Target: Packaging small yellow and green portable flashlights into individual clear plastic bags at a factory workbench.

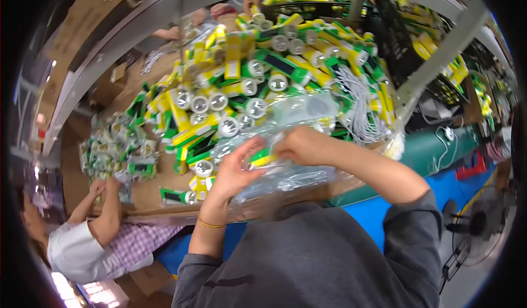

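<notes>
Clock hours run from the middle of the view. Clear plastic bags (299,181) lie beneath both hands toward 5 o'clock, with more film toward 1. A black crate (391,34) stands at 2 o'clock, yellow-and-green packs showing behind its wall; a pale metal post (442,55) slants across and hides part of it. At 9 o'clock, a pile of clear pouches (118,143) contains green-and-white items.

At the centre, a green-and-yellow item (262,159), mostly hidden, sits between the hands amid the film. The left hand (237,168) has its thumb and fingers spread wide beside it. The right hand (301,145) has its fingers curled in; I cannot tell whether they grip the film or the item.

Yellow-and-green flashlights (256,108) heap the cardboard-topped counter (148,190) from 10 to 2 o'clock, clear lenses facing many ways. White cables (357,108) spill over them between 2 and 3. A co-worker's hands (104,187) are by the pouches between 8 and 9; a fan (477,225) stands near 4.
</notes>
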Available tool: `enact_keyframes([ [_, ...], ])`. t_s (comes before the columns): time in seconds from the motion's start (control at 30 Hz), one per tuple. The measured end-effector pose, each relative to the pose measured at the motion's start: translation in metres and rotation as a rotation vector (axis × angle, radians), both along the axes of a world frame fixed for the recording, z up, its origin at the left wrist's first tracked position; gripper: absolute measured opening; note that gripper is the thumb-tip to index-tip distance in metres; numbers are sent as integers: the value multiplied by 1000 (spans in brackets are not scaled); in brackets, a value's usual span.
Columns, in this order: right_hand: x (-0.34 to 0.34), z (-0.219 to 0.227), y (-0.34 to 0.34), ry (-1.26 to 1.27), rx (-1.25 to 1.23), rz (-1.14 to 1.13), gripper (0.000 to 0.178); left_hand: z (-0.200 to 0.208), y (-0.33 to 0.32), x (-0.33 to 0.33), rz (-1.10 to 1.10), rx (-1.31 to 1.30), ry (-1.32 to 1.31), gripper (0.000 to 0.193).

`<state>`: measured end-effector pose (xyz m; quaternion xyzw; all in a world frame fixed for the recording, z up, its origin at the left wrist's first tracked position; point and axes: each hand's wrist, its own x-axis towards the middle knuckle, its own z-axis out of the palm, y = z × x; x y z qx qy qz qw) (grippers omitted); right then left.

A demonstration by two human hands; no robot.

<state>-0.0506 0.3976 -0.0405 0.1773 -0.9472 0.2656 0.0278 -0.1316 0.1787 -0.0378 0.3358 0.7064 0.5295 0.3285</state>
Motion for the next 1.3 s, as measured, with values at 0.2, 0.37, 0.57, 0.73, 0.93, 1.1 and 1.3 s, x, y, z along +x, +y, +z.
enact_keyframes([
  [0.2,29,67,-12,-40,782,64,17,6,-10,-1,-7,17,-28,68],
  [0.37,25,80,30,253,359,83,27,10,-20,-11,-2,-130,183,58],
  [0.57,41,-18,53,-54,-606,-371,34,6,-17,-25,-31,-77,228,49],
  [0.73,36,-49,19,-69,-1353,-563,11,9,5,-19,344,-129,1073,30],
  [0.93,42,-6,-16,331,-717,-563,10,7,79,35,213,261,1012,21],
  [1.1,74,1,5,328,-827,-697,8,11,61,25,322,218,1160,12],
  [1.3,96,30,40,407,-1206,-565,6,0,-23,4,397,154,234,28],
])
